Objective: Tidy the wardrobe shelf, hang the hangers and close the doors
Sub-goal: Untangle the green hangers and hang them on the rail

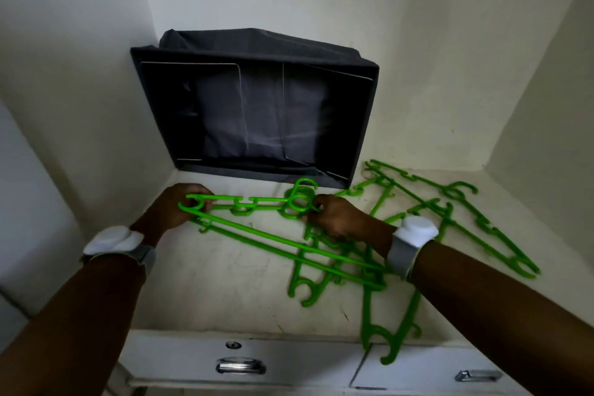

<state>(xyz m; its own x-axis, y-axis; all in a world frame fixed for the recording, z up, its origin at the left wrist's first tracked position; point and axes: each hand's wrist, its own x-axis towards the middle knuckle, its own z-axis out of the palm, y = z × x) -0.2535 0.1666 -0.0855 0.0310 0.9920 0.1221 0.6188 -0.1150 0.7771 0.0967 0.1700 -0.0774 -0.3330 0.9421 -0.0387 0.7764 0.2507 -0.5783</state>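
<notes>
While two drawers (241, 363) with metal pulls sit closed along the near edge, the person reaches both forearms, each with a white-and-grey wrist band (409, 243), over them onto the white wardrobe shelf (225, 283). A heap of bright green plastic hangers (401, 235) lies tangled across the right half of that shelf; the nearest hook of one (390, 352) pokes out past the shelf's front lip, over the drawers. From this heap a couple of hangers (257, 202) held together are raised a little to the left. The left hand (180, 206) curls round their far left shoulder end, and the right hand (334, 219) pinches them at the stacked hooks, so both hands are clamped on the same bundle, well apart along its length. Beyond them, pushed into the back left corner, a dark grey fabric storage box (257, 106) rests on the shelf with its open side turned toward the room, just behind the lifted hooks.

I would judge the step in hand to be gathering the loose hangers into one aligned bundle; hanging them and closing the doors are not yet done. Next, the bundle needs freeing from the arms still crossed under it, with hooks kept facing one way. No rail or doors show here.
</notes>
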